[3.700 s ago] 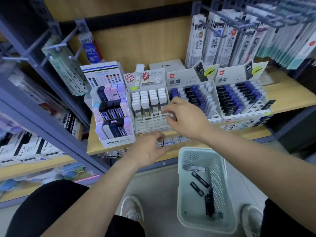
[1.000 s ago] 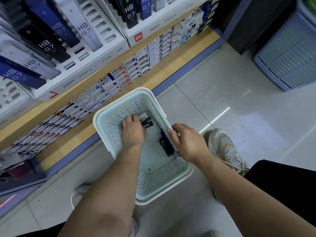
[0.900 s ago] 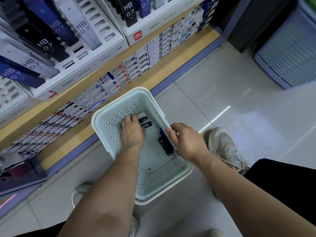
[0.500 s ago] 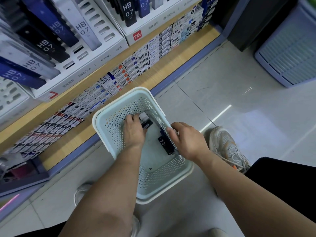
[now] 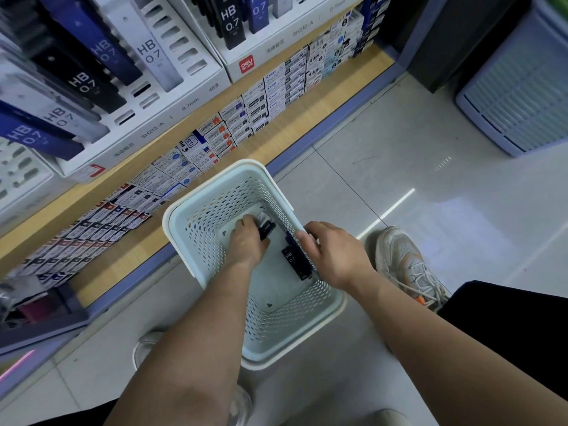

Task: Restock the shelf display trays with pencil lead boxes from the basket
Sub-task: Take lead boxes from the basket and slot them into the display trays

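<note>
Dropped both hands from the display trays (image 5: 172, 124) into the basket (image 5: 203, 241). Gripping pencil lead boxes (image 5: 266, 225) at the basket's far end in curled fingers of the left hand (image 5: 247, 244), dark HB 0.7 boxes (image 5: 292, 262) by its right wall in the right hand (image 5: 335, 253), fingers curled round them. Probably gathering the next load for the trays.

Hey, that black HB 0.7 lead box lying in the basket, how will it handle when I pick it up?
The black lead box looks like a slim, hard case, so it is probably stiff and light. Its flat sides suggest it would slide, not roll, on the basket floor. Its smooth-looking face may be slippery; pinching the long edges seems safest.
</note>
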### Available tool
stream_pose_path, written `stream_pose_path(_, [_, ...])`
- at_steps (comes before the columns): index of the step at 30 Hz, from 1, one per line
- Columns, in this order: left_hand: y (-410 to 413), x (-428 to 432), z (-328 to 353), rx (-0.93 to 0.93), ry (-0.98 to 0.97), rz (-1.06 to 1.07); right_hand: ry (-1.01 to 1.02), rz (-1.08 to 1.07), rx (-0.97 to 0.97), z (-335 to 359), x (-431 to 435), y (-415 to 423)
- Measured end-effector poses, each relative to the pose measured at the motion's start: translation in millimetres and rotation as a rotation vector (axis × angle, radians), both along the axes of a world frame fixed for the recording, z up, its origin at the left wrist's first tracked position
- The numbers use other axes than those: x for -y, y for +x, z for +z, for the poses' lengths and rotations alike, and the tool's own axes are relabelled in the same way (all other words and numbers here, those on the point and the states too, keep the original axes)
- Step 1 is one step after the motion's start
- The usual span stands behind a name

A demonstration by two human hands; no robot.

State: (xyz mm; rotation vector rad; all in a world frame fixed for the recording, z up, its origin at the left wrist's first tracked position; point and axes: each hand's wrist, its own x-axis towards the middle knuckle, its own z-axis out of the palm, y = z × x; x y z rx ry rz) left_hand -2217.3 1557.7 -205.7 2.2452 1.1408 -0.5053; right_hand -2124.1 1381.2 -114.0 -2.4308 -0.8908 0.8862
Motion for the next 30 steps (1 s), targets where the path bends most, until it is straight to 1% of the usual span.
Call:
stream_pose_path(2, [1,2,-1,-0.055,0.013,-0.033,0.002,-0.002,0.005,0,0,0])
stream_pose_path(4, [3,4,0,-0.047,-0.012,0.005,0.001,-0.001,0.008,1,0,0])
stream_pose_path(5, [4,3,3,-0.032,-0.051,0.056,-0.001,-0.001,0.009,1,0,0])
stream_pose_path(10, [10,-2,8,0.096,-0.324,0.469,0.010,-0.019,-0.017,3,0,-1])
stream_pose_path(12, [12,0,5,0.153,-0.397,0.608,0.012,-0.023,-0.021,3,0,-1])
stream_pose_path(15, [15,7,-11,0.211,-0.452,0.758,0.014,-0.029,-0.020,2,0,-1])
stream_pose_path(17, [13,7,-44,0.249,-0.431,0.823,0.019,-0.033,-0.023,1,0,-2])
stream_pose_path(18, [14,9,-45,0.266,-0.420,0.857,0.023,-0.035,-0.025,1,0,-2])
stream_pose_path(19, [16,10,-42,0.290,-0.426,0.882,0.026,-0.039,-0.026,0,-1,-2])
stream_pose_path(21, [24,15,-15,0.311,-0.439,0.891,0.033,-0.043,-0.025,-1,0,-2])
stream_pose_path(24, [29,16,-9,0.335,-0.458,0.898,0.048,-0.040,-0.006,-2,0,-2])
stream_pose_path(27, [30,15,-18,0.286,-0.416,0.867,0.061,-0.042,0.007,-2,0,-3])
stream_pose_path(30, [31,17,-7,0.244,-0.371,0.810,0.062,-0.035,0.015,-2,0,-3])
